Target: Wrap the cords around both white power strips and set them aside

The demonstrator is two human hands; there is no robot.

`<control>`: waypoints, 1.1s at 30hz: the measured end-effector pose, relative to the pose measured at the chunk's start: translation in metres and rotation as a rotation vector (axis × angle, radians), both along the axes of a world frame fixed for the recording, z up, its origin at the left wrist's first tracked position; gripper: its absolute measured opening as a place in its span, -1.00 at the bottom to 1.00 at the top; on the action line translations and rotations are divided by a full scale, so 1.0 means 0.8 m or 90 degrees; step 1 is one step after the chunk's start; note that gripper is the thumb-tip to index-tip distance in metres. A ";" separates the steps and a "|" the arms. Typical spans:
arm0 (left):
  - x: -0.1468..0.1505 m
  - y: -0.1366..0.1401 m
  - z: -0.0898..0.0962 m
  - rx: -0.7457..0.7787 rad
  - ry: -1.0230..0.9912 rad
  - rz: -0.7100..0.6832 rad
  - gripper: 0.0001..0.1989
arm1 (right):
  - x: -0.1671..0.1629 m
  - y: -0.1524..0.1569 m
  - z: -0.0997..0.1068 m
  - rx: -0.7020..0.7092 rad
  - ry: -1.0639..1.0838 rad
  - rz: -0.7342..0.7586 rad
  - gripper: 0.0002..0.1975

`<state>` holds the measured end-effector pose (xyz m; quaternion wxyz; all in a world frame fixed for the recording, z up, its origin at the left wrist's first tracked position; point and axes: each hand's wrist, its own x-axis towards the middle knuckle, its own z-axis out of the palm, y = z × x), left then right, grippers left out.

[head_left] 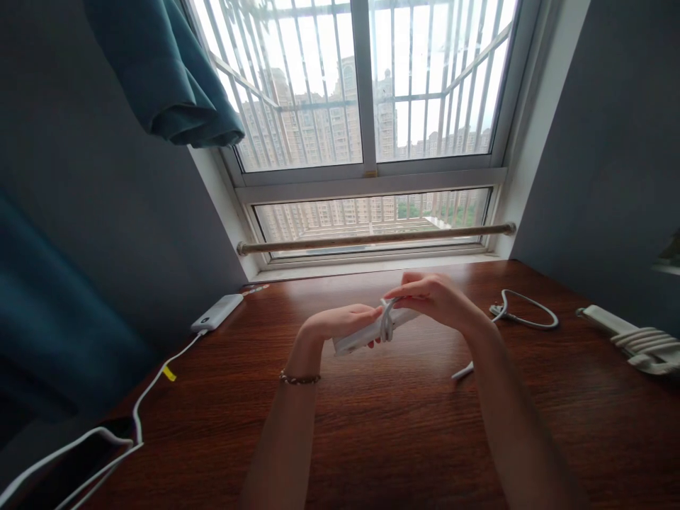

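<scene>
Above the wooden desk, my left hand grips a long white bar-shaped device from the side, with fingertips showing underneath. The bar is held tilted, its right end higher. A white cable is wound around its middle in a few loops. My right hand is closed at the upper right of the bar, its fingertips pinching the cable beside the loops. Part of the bar's far end is hidden by this hand. Past my right forearm lies a loose white cord with a plug; a white cord end shows left of that forearm.
At the left edge of the desk lies a white power bank with a white cable running toward me. On the right sits a white power strip with its cord wrapped. A barred window is behind.
</scene>
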<state>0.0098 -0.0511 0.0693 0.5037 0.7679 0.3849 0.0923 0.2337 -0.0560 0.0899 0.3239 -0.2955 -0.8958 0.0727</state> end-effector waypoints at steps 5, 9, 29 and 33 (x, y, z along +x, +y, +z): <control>-0.005 -0.013 0.011 0.023 0.112 -0.054 -0.53 | 0.002 0.000 -0.002 -0.092 -0.006 0.057 -0.79; 0.003 -0.029 0.017 0.143 0.178 -0.056 -0.60 | -0.008 -0.001 -0.006 -0.183 0.007 0.151 -0.75; 0.008 -0.042 0.042 0.237 -0.143 0.290 -0.60 | -0.080 0.045 -0.064 -0.502 0.379 0.120 -0.71; 0.006 -0.019 0.027 0.306 -0.034 0.421 -0.63 | -0.093 0.058 -0.093 -0.678 0.244 0.079 -0.68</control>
